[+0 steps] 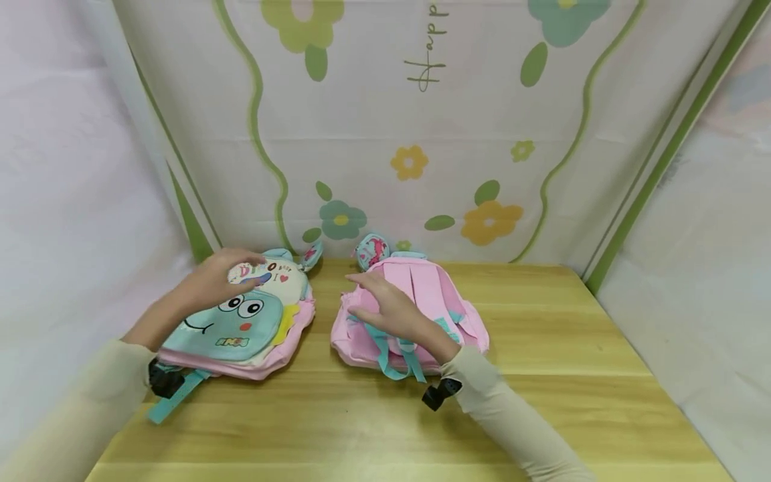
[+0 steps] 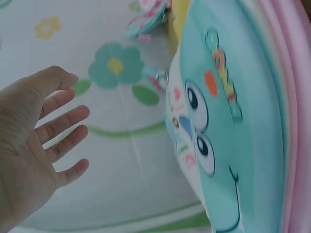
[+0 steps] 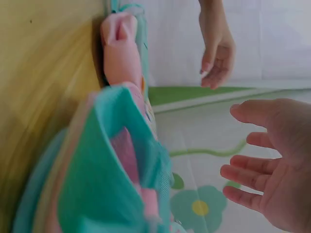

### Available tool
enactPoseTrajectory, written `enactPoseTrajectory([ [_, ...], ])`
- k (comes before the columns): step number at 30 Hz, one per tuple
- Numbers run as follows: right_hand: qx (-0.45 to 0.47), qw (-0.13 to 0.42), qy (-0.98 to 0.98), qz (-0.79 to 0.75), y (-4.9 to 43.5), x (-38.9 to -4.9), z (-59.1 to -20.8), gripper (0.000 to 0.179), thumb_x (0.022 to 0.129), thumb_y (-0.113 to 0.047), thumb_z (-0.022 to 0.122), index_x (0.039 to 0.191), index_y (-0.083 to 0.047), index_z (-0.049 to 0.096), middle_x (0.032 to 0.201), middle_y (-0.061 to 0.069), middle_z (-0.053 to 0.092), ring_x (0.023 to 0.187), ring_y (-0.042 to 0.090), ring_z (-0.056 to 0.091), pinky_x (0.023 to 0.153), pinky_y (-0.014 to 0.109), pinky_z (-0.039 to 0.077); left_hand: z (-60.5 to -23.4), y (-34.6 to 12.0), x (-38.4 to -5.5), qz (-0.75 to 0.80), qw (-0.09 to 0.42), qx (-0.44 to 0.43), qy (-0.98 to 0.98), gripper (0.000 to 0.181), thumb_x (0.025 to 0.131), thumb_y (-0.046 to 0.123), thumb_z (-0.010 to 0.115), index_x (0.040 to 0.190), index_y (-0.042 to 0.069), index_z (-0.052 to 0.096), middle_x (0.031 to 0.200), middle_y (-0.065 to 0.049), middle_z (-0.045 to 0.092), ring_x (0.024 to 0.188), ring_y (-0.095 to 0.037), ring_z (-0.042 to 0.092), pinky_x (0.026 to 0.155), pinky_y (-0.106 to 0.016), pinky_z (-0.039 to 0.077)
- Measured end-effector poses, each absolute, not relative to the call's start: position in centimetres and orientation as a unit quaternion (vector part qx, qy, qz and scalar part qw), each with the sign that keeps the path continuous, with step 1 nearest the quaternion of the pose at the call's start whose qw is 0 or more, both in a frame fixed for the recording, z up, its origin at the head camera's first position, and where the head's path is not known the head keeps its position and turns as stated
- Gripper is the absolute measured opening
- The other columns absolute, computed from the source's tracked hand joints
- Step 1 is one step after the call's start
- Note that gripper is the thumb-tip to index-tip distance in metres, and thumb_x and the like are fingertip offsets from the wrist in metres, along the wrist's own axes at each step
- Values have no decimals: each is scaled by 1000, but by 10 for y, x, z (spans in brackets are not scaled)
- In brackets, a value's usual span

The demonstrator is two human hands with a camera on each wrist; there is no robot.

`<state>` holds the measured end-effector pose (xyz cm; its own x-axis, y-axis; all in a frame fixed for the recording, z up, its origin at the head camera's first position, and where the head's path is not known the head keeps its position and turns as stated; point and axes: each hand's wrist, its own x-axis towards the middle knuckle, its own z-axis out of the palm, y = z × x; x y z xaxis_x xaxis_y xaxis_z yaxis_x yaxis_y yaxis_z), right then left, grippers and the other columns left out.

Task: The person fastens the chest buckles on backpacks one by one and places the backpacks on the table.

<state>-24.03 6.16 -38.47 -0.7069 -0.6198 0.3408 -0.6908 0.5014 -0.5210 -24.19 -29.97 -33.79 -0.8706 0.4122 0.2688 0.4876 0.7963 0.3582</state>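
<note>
A backpack with a teal cartoon-face pocket and pink edge [image 1: 253,335] lies front up on the left of the table. Over it hovers my left hand [image 1: 218,281], fingers loosely bent and holding nothing; the left wrist view shows a gap between that hand [image 2: 41,131] and the teal pocket [image 2: 252,97]. To the right, a pink backpack [image 1: 446,294] lies with its straps up. My right hand [image 1: 391,309] is above its left part, fingers spread and empty. In the right wrist view, a teal strap [image 3: 97,170] stands apart from the right hand [image 3: 272,165].
Both backpacks lie on a wooden table [image 1: 542,402] near its back edge. A small round teal pouch [image 1: 372,251] hangs off the pink backpack's top, and another pouch [image 1: 312,256] off the left one. A flowered cloth [image 1: 361,107] forms the back wall.
</note>
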Motion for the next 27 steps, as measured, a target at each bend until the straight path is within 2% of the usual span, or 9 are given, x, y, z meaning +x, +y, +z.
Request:
enactPoseTrajectory([
  [6,367,-2,-868,336,34,-234,-400,69,98,-32,69,156,-14,38,155,9,46,144,25,45,114,46,44,-346,-342,-238,-183,145,-214,-949,40,90,12,76,127,1,66,133,-29,59,125,-50,47,99,-72,37],
  [10,354,-15,-876,328,20,-233,-410,78,96,-37,70,160,-15,30,161,9,38,149,25,39,118,44,40,-358,-361,-238,-174,154,-205,-951,46,88,12,77,129,-1,64,136,-31,54,127,-53,43,101,-72,34],
  [16,328,-36,-885,330,0,-228,-420,94,93,-51,70,164,-16,18,167,13,26,153,29,31,121,47,36,-377,-386,-238,-146,130,-170,-966,48,89,16,76,130,-4,61,136,-34,51,126,-56,42,98,-74,34],
  [20,312,-37,-888,335,-12,-224,-428,99,92,-55,70,165,-19,14,169,14,18,156,29,24,122,50,33,-386,-398,-241,-127,96,-144,-977,49,91,18,75,132,-5,60,138,-37,49,126,-59,40,97,-77,33],
  [23,308,-28,-896,319,-20,-222,-434,99,92,-55,70,165,-22,12,170,13,17,156,28,22,120,51,35,-391,-402,-241,-119,63,-126,-983,52,93,22,73,135,-5,57,140,-39,46,126,-61,38,97,-79,33],
  [27,326,-23,-897,298,-27,-219,-438,97,93,-54,68,165,-19,14,168,15,20,156,27,23,121,48,35,-395,-405,-240,-115,32,-106,-987,56,95,26,71,137,-7,54,141,-41,44,126,-63,38,96,-81,34],
])
